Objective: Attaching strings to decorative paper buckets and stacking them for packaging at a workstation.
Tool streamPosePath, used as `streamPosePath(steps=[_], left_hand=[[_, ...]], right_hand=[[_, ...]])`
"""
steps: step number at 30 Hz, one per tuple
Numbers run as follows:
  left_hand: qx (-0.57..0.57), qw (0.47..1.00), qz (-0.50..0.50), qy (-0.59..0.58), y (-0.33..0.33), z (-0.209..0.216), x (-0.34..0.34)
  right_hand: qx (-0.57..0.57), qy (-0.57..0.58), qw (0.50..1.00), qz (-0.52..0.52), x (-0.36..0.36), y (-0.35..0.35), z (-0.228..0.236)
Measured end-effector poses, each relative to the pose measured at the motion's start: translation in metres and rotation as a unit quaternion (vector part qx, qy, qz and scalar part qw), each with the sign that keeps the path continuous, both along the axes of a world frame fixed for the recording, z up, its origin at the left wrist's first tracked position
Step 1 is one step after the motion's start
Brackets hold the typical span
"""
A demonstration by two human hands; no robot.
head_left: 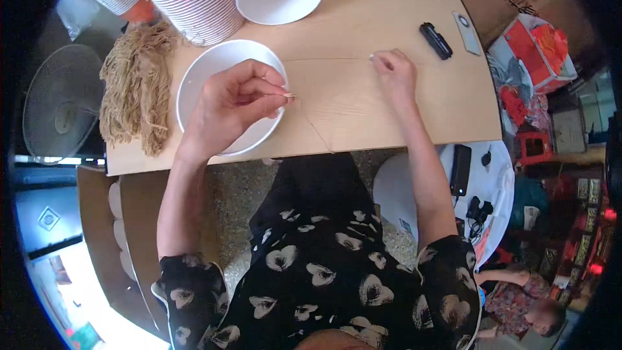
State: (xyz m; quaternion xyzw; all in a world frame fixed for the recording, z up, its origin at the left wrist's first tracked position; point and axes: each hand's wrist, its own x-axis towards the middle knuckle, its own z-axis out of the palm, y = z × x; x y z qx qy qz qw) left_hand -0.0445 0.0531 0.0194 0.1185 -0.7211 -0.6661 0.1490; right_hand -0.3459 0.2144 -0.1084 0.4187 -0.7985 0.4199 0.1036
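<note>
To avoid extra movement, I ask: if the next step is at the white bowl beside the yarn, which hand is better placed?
Probably the left hand: it appears over the white bowl, while the right hand is beyond a stretch of tabletop.

Here's the left forearm (pixel 178 201), bare below the elbow and reaching forward, and the left hand (pixel 227 100) turns inward, thumb and index finger pinched at the tips, the other fingers bent above them. Across to the right forearm (pixel 431 181), slanting inward, and the right hand (pixel 396 72) sits a touch farther forward, compactly curled, fingertips gathered. The hands are well apart!
</note>
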Motion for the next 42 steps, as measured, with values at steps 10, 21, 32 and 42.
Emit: streamPosePath(steps=[10,21,32,42], left_hand=[[-0.008,1.000,-0.014,-0.023,0.004,0.008,-0.001],[0.022,1.000,-0.008,-0.015,0.011,0.004,0.003],[-0.023,0.998,-0.029,-0.043,0.011,0.009,0.001],[0.021,0.999,-0.016,-0.021,0.006,0.005,0.002]], right_hand=[[0.163,0.095,0.982,-0.030,0.053,0.020,0.075],[-0.027,-0.443,0.842,0.307,0.148,0.012,0.111],[-0.047,-0.407,0.872,0.269,0.149,0.012,0.106],[-0.021,-0.292,0.927,0.233,0.164,0.011,0.112]])
